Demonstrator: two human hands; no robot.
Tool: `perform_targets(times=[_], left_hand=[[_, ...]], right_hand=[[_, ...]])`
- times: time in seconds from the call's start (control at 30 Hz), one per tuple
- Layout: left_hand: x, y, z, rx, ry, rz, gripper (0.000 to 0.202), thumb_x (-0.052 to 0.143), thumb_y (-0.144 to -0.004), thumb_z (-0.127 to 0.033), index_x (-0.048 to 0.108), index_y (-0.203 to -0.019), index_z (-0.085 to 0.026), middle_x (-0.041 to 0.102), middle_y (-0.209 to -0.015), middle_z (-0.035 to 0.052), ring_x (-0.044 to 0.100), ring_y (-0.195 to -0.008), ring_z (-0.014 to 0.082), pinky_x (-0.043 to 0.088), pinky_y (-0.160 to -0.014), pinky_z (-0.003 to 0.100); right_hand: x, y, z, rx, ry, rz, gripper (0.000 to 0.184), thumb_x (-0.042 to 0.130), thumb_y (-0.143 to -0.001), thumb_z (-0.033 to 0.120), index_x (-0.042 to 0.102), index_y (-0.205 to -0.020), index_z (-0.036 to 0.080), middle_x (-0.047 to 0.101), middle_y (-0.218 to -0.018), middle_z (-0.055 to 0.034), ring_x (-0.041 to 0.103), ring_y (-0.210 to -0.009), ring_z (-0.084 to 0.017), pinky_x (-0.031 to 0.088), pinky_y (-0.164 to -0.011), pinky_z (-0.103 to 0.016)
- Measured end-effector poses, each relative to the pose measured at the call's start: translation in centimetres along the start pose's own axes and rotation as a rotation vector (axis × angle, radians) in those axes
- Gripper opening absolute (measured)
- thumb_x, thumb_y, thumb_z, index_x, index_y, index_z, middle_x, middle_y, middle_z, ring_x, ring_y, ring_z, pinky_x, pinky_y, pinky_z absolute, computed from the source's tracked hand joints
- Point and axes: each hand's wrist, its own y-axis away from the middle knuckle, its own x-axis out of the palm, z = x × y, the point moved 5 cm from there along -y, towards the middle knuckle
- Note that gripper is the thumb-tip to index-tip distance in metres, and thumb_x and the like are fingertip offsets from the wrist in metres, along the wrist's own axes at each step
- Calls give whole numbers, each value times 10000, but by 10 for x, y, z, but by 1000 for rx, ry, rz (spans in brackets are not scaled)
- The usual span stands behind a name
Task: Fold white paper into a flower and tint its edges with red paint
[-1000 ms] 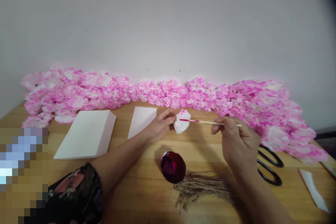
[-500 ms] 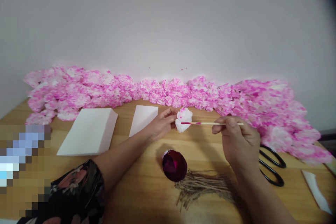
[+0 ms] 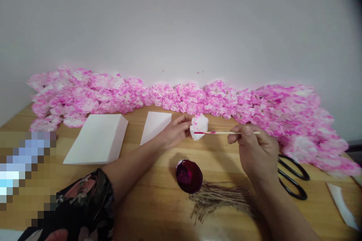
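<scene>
Near the middle, my left hand (image 3: 180,130) is closed on a small white paper flower (image 3: 199,125) with a few pink marks on its upper petals. In my right hand (image 3: 256,150), pinched between thumb and fingers, is a thin wooden stick (image 3: 223,133) with a dark red-pink tip. That tip lies across the lower part of the flower; I cannot tell if it touches. Below them stands a small cup of dark magenta liquid (image 3: 189,176). A bundle of thin brown twigs (image 3: 223,197) lies beside the cup, partly under my right forearm.
Many pink-and-white paper flowers (image 3: 192,96) line the wall along the table's back. A thick stack of white paper (image 3: 93,139) and a thinner white sheet (image 3: 154,126) lie left. Black-handled scissors (image 3: 294,192) and a white strip (image 3: 342,203) lie right.
The view has shifted slightly. The stick's tip sits a little lower and further left against the flower. Both hands keep their holds.
</scene>
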Motion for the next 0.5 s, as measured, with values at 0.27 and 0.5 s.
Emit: perform_targets(times=[0.27,0.5], left_hand=[[-2,-1,1,-2,45,-31,192,726,-708,-210,597,-839,-153,587,-766,5,548,-672,105,420,-666,254],[-5,-3,2,2,72,-27,159,701,-735,-195,585,-836,-154,573,-743,3,535,-656,108,418,-652,267]], right_hand=[[0,-2,-3,24,6,3,247,589,-891,410,682,-796,203,607,-634,1,565,-610,-149,456,-609,-298],[0,-3,-5,2,115,21,224,619,-877,384,693,-774,199,609,-628,12,558,-605,-129,435,-607,-275]])
